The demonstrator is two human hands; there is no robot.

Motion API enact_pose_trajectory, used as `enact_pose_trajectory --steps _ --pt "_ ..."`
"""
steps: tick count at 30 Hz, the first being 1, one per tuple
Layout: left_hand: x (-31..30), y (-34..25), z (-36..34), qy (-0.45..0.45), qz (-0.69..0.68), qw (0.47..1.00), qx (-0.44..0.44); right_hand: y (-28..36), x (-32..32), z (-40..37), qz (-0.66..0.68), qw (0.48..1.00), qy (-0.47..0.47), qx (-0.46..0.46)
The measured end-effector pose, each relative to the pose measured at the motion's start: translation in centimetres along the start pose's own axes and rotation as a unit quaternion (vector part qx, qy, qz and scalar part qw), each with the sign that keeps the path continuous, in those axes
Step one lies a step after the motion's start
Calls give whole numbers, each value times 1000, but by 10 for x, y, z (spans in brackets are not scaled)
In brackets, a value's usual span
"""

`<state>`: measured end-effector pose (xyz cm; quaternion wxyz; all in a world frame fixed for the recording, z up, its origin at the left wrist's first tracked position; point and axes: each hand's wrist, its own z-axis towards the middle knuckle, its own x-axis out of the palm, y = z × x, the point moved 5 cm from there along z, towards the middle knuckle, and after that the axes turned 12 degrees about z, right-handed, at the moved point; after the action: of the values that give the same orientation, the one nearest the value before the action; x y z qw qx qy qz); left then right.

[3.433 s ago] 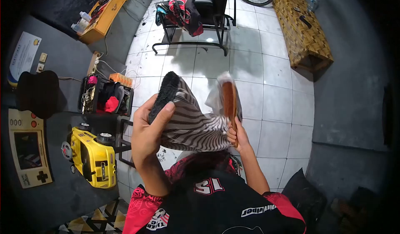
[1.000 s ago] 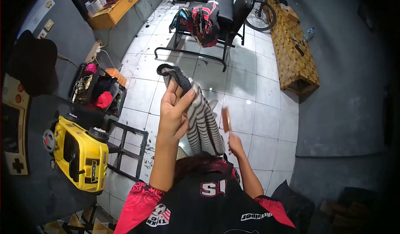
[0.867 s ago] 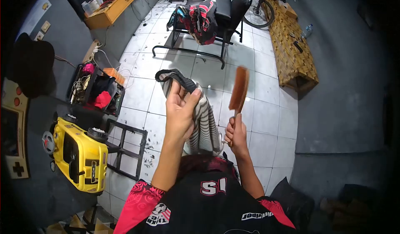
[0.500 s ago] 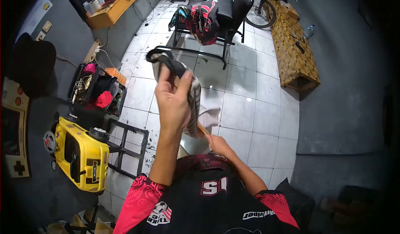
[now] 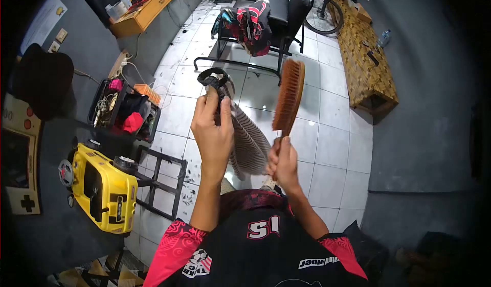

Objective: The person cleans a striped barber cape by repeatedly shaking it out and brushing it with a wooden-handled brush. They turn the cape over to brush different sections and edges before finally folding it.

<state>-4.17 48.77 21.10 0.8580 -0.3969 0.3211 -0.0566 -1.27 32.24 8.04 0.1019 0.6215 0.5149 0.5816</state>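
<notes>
Left hand (image 5: 212, 133): fingers pinch the cloth (image 5: 251, 145) at its dark collar; the cloth hangs below them. Right hand (image 5: 281, 160): fingers wrapped round the brush (image 5: 289, 94) handle. The brush's long axis is near upright, its head above the fingers, just right of the cloth and not touching it.

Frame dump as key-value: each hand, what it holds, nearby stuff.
left hand: held up, fingers pinching the black collar end of the striped cloth
striped cloth: hangs down between the two hands
right hand: closed on the brush handle
brush: upright, head above the hand, clear of the cloth
floor, left: yellow toy car, crate of clutter
background: black chair with draped garment, woven bench
</notes>
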Motion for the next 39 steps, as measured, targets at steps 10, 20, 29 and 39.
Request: enact_pose_trajectory --steps 10,20,29,39 --pt "-12 -3 11 -63 -269 955 -106 -166 -149 46 -651 709 263 67" --pt "8 11 0 -44 -101 991 -82 -62 -138 48 -291 954 -72 3" --pt "24 1 2 -71 -334 931 -130 -58 -12 -2 -283 944 126 -112" --pt "9 27 2 -95 -469 860 -178 -152 -243 48 -670 736 -58 70"
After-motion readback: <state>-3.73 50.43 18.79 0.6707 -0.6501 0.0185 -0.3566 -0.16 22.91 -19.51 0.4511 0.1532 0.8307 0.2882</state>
